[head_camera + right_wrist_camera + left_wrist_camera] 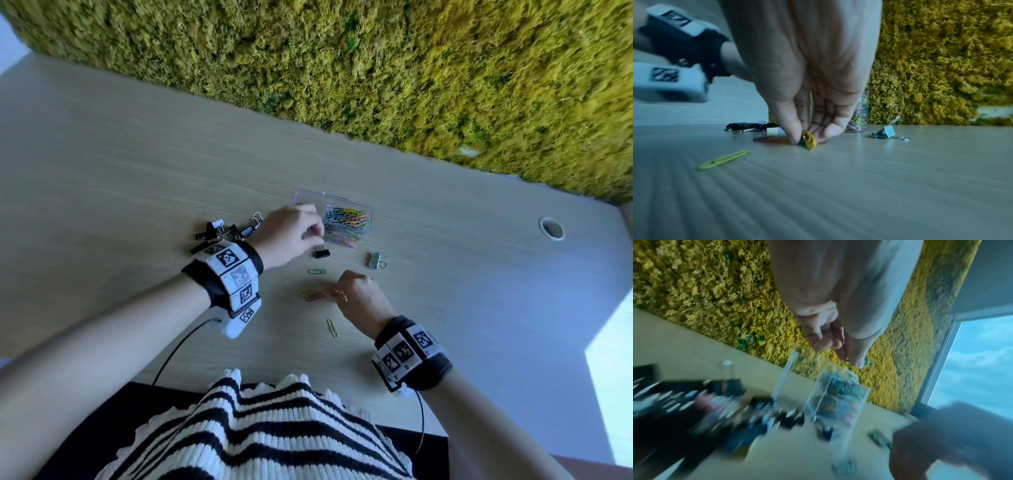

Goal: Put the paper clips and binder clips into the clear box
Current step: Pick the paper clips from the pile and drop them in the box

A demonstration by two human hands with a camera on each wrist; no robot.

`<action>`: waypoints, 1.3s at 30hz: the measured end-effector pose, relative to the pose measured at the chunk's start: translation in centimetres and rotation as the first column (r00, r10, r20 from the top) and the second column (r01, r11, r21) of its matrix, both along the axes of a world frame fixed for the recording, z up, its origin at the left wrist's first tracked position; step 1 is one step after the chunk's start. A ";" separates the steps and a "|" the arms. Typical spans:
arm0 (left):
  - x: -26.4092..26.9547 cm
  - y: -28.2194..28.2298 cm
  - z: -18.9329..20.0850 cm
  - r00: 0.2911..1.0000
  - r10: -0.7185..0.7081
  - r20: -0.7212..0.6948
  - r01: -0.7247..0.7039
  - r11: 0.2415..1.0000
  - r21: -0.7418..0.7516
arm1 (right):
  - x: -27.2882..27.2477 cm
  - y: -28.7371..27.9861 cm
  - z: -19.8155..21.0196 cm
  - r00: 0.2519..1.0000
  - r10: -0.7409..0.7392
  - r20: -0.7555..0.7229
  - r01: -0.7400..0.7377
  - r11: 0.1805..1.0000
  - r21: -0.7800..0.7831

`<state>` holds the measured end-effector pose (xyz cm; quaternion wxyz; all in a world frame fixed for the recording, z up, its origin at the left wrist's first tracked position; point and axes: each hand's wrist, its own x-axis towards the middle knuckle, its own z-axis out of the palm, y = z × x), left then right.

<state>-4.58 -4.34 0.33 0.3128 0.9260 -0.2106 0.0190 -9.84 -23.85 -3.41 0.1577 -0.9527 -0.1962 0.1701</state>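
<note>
The left hand (291, 236) hung just beside the clear box (334, 219), its fingers (824, 342) curled with a green paper clip (846, 361) pinched at their tips above the heap of coloured clips inside. The right hand (359, 294) was down on the worktop (137, 171), its fingers (793, 129) pinching a yellow paper clip (809, 141) at the edge of a small cluster of clips (312, 295). A black binder clip (321, 253), a pile of black binder clips (222, 233), a green binder clip (377, 260) and two loose paper clips (332, 328) lay around the box.
</note>
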 end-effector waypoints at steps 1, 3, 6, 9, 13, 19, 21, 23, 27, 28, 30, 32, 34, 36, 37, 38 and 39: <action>0.8 -0.3 0.6 0.998 0.017 0.056 -0.017 1.000 0.003 | 0.0 0.0 -0.1 1.000 0.014 0.009 -0.014 1.000 -0.020; 2.5 -1.0 1.4 0.987 0.054 0.149 -0.058 0.998 0.021 | 0.1 0.2 0.0 0.999 0.029 0.026 -0.028 0.999 -0.041; 4.6 -2.5 2.1 0.981 0.079 0.175 -0.084 0.996 0.023 | 0.0 0.3 0.1 1.000 0.006 0.027 -0.005 1.000 -0.029; 5.9 -3.8 1.7 0.987 0.084 0.139 -0.096 0.992 0.077 | 0.2 0.3 -0.2 0.999 -0.045 -0.005 0.045 0.998 0.043; 6.0 -4.0 0.6 0.993 0.081 0.091 -0.092 0.987 0.134 | 0.5 -0.3 -0.6 0.996 -0.090 -0.005 0.090 0.991 0.097; 4.3 -1.2 0.3 0.969 0.131 0.210 -0.141 0.990 0.030 | 3.1 -1.6 2.5 0.940 -0.323 0.112 0.250 0.872 0.420; 3.4 -0.1 0.0 0.950 0.165 0.264 -0.167 0.986 -0.013 | 4.9 -1.7 4.1 0.919 -0.360 0.162 0.237 0.831 0.503; 2.5 0.8 -0.5 0.941 0.176 0.291 -0.172 0.984 -0.038 | 6.8 -1.4 5.4 0.905 -0.360 0.228 0.185 0.814 0.550; 0.4 1.3 -1.6 0.946 0.133 0.296 -0.138 0.990 -0.006 | 9.7 -0.4 5.9 0.898 -0.342 0.277 0.146 0.825 0.545; -0.1 1.3 -2.0 0.950 0.114 0.292 -0.122 0.992 0.012 | 10.0 -0.2 5.6 0.900 -0.334 0.279 0.144 0.834 0.533; -1.2 1.2 -2.7 0.959 0.067 0.274 -0.080 0.996 0.037 | 10.2 -0.1 4.9 0.906 -0.321 0.276 0.149 0.852 0.502; -2.0 1.1 -3.4 0.971 0.016 0.237 -0.028 0.998 0.049 | 9.9 -0.5 4.4 0.900 -0.323 0.292 0.150 0.859 0.489; -2.6 1.1 -3.9 0.983 -0.023 0.183 0.010 0.997 0.072 | 8.9 -1.2 4.5 0.885 -0.336 0.322 0.140 0.852 0.504; -2.9 0.9 -4.3 0.991 -0.051 0.120 0.038 0.994 0.107 | 7.5 -2.0 4.6 0.886 -0.335 0.320 0.150 0.861 0.486; -3.0 0.8 -4.5 0.995 -0.059 0.084 0.048 0.991 0.126 | 6.6 -2.5 4.4 0.899 -0.327 0.291 0.174 0.877 0.447; -3.0 0.7 -4.5 0.997 -0.065 0.046 0.058 0.987 0.149 | 5.6 -2.8 4.2 0.917 -0.318 0.242 0.209 0.897 0.390; -3.0 0.5 -4.6 0.998 -0.069 0.006 0.067 0.981 0.181 | 4.6 -3.2 3.8 0.932 -0.314 0.181 0.246 0.915 0.319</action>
